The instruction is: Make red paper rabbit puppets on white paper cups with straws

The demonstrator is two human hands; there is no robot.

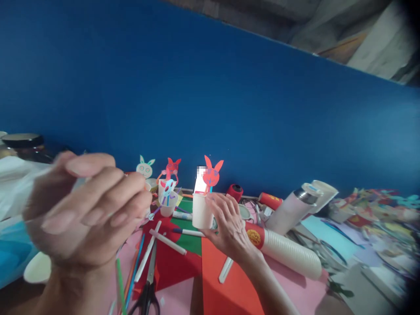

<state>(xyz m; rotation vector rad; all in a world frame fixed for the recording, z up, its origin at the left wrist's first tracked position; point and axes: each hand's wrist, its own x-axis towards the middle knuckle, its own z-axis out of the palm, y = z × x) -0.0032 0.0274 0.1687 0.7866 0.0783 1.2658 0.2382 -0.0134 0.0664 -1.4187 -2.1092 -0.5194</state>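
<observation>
My right hand [226, 218] is wrapped round the right side of a white paper cup [199, 212]. A red paper rabbit head [211, 176] with drawn eyes rises from this cup on a thin stem. Close to the camera at the left, my left hand [95, 205] is raised, its fingers curled over and slightly blurred; whatever it may hold is hidden. Behind it stand a pale rabbit head [145, 169] with green ears and a red rabbit figure [173, 167] on a cup. A clear cup [167, 209] holds a light blue cutout.
Black-handled scissors [149, 291], pens [169, 242] and coloured sticks [120, 284] lie on red and pink paper in front. A long stack of cups [292, 253] and a white bottle [290, 212] lie at the right. A blue wall [210, 96] rises behind.
</observation>
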